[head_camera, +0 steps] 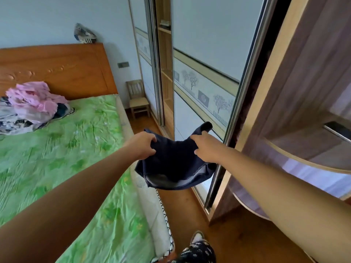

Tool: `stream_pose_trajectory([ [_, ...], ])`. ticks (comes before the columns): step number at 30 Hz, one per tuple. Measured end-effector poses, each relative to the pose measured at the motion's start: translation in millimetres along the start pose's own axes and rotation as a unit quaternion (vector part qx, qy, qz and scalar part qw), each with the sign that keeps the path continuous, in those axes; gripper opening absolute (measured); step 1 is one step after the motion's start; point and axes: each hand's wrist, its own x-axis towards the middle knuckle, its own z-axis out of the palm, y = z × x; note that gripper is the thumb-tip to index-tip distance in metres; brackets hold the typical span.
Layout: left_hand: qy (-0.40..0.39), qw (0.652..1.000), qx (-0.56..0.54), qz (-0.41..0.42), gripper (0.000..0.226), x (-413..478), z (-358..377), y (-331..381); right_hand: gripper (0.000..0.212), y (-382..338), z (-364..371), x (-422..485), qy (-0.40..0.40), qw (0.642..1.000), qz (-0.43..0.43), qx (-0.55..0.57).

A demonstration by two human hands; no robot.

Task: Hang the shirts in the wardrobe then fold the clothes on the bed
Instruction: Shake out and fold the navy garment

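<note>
A dark navy garment (174,164) hangs in the air between the bed and the wardrobe. My left hand (141,146) grips its left upper edge, and my right hand (206,148) grips its right upper edge, both arms stretched forward. The cloth sags below my hands and its hem curls open. A heap of pink and patterned clothes (32,107) lies on the green bed sheet (66,149) near the headboard. The wardrobe (205,76) with sliding frosted doors stands to the right of the bed, one section open onto wooden shelves (165,54).
A small wooden chair (138,100) stands in the corner beyond the bed. A brown curved cabinet (303,111) fills the right side. A narrow strip of wooden floor (190,215) runs between bed and wardrobe. My slippered foot (197,249) shows at the bottom.
</note>
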Motion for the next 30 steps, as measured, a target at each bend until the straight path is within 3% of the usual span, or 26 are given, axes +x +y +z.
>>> stream_pose_trajectory([
  [10, 0.025, 0.998, -0.021, -0.058, 0.042, 130.3, -6.6, -50.5, 0.036, 22.1, -17.0, 160.4, 0.007, 0.999, -0.046, -0.026],
  [17, 0.038, 0.995, -0.023, -0.088, 0.041, 295.9, -30.7, -140.4, 0.029, -0.6, -44.4, 362.8, 0.001, 0.997, -0.072, -0.023],
  [24, 0.028, 0.991, -0.005, -0.129, 0.041, 434.1, -89.4, -227.7, 0.039, -30.3, -99.9, 529.7, -0.009, 0.997, -0.081, -0.015],
  [30, 0.024, 0.993, -0.013, -0.117, 0.044, 502.3, -104.4, -241.5, 0.015, -27.8, -123.0, 593.9, 0.024, 0.995, -0.091, -0.019],
])
